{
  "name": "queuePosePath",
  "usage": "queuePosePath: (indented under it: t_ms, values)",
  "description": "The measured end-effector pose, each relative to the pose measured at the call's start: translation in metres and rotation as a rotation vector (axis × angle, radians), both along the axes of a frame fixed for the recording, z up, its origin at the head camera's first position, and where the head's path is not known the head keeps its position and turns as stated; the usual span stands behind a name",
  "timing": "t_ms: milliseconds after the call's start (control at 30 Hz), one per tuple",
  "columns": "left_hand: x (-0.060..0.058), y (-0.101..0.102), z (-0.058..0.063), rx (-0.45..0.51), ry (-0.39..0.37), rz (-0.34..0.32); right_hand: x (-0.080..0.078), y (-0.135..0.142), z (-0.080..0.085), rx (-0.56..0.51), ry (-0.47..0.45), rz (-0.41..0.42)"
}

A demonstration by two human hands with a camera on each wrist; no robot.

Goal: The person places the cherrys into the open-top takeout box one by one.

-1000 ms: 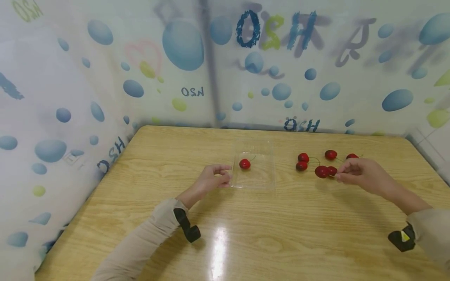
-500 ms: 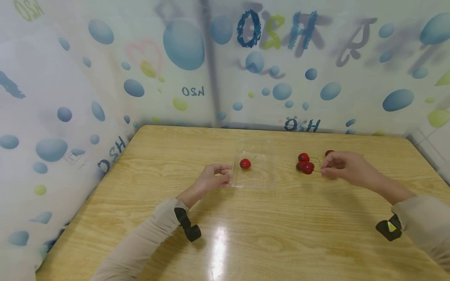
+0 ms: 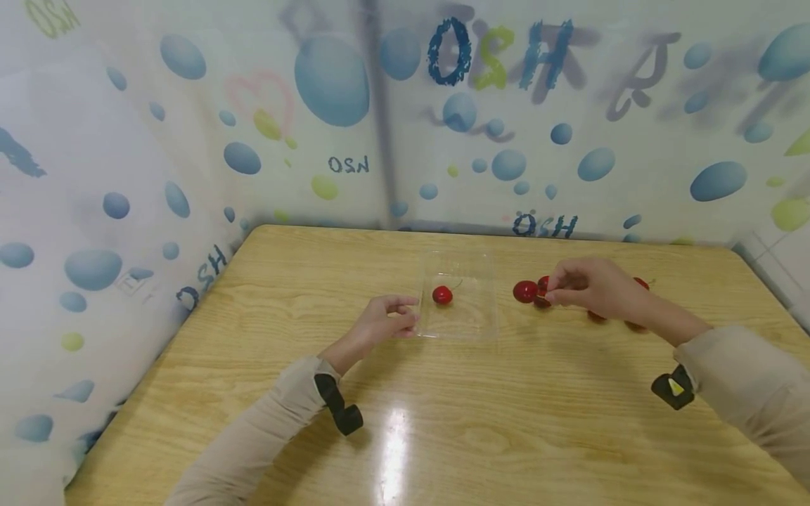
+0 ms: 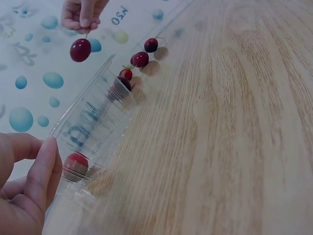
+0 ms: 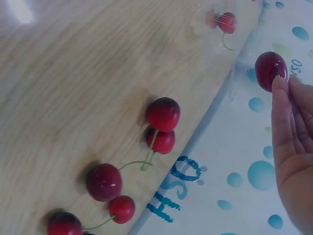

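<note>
My left hand (image 3: pixel 384 322) pinches the left rim of a clear plastic box (image 3: pixel 470 320) between thumb and fingers, as the left wrist view shows. Inside the box lies one red cherry (image 3: pixel 442 295) with a green stem. From the pinched fingertips of my right hand (image 3: pixel 591 284) hangs a dark red cherry (image 5: pixel 270 71) by its stem, held above the table to the right of the box. Several other cherries (image 5: pixel 104 182) lie on the table below that hand, which partly hides them in the head view.
The wooden table (image 3: pixel 506 422) carries the box and the loose cherries. Behind it and on the left stand walls covered with a bubble-patterned sheet (image 3: pixel 411 140). Black camera straps (image 3: pixel 338 406) sit on both wrists.
My right hand has lifted the cherry and carried it left, over the loose cherries towards the box. My left hand and the box have stayed in place.
</note>
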State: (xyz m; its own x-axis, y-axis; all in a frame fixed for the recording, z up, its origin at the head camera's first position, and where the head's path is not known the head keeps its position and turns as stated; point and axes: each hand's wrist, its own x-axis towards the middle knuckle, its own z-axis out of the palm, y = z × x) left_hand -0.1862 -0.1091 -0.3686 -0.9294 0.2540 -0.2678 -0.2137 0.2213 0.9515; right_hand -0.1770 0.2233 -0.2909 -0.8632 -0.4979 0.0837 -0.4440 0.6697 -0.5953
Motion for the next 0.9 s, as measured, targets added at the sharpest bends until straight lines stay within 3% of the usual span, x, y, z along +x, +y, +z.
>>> queuePosePath:
  t_ms: [167,433,900]
  values:
    - [0.0,0.0,0.001,0.011,-0.001,0.002,-0.005,-0.012,0.008,-0.003,0.007,0.037]
    - [0.0,0.0,0.002,0.011,0.004,-0.009,-0.009,-0.027,0.007,0.001,-0.087,0.056]
    - [-0.001,0.0,0.001,0.009,-0.01,-0.007,-0.024,-0.051,0.017,0.08,-0.013,0.147]
